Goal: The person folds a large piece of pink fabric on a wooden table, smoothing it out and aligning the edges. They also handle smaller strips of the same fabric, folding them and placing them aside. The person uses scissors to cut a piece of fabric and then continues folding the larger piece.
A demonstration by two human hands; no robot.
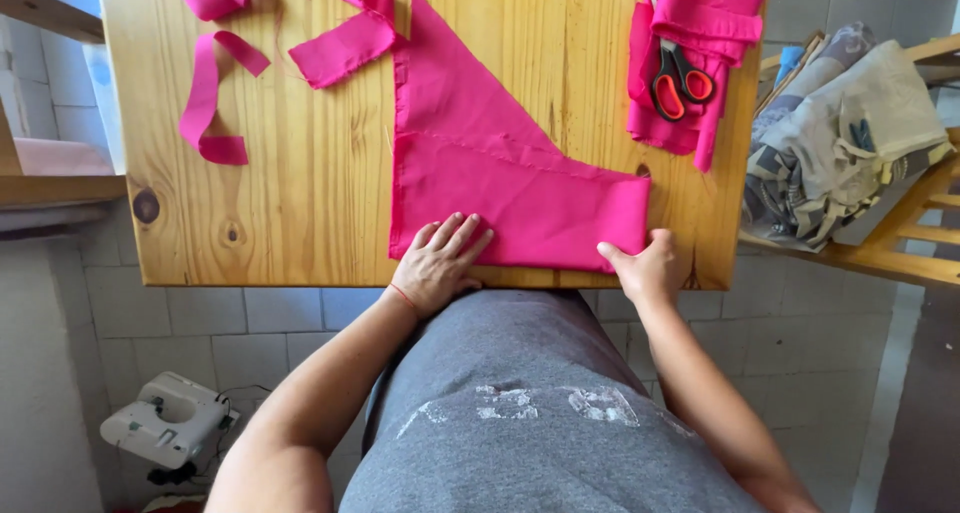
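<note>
1. A folded pink cloth (500, 178) lies across the centre of a wooden table (300, 173), its lower edge at the table's near rim.
2. The left hand (437, 263) lies flat on the cloth's lower left corner, fingers spread.
3. The right hand (645, 265) pinches the cloth's lower right corner, thumb on top.
4. Red-handled scissors (678, 73) rest on folded pink pieces (700, 23) at upper right.
5. Pink strips (215, 98) lie at upper left.
6. A white sewing machine (165, 420) sits on the floor, lower left.
</note>
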